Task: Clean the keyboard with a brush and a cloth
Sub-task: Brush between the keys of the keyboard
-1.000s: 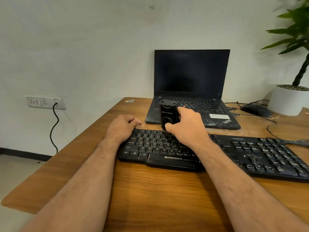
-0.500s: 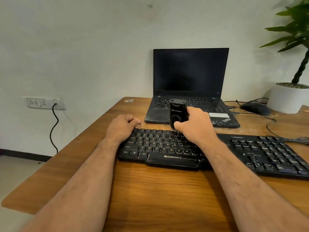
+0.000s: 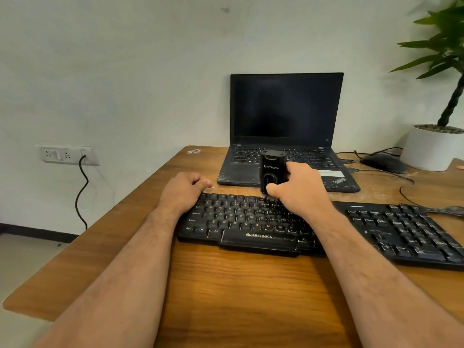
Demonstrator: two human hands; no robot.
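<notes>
From the head camera, a black Zebronics keyboard (image 3: 313,227) lies across a wooden desk (image 3: 238,285), running from the middle of the scene to the right edge. The person's right hand (image 3: 298,189) grips a black upright brush tool (image 3: 272,172) marked with a white logo, thumb on its near face and fingers curled round its right side; the tool's lower end meets the far key rows around the middle of the keyboard. The left hand (image 3: 183,190) rests with its fingers curled under on the keyboard's far left corner, holding nothing that can be seen. Just beyond the keyboard stands an open ThinkPad laptop (image 3: 286,126) with a dark screen, its near edge worn and speckled. To the far right a black mouse (image 3: 384,163) sits beside a white pot (image 3: 431,149) holding a green plant (image 3: 447,46), with cables trailing near them. On the left wall, a switch socket (image 3: 66,154) has a black cord (image 3: 81,192) hanging down from it.
</notes>
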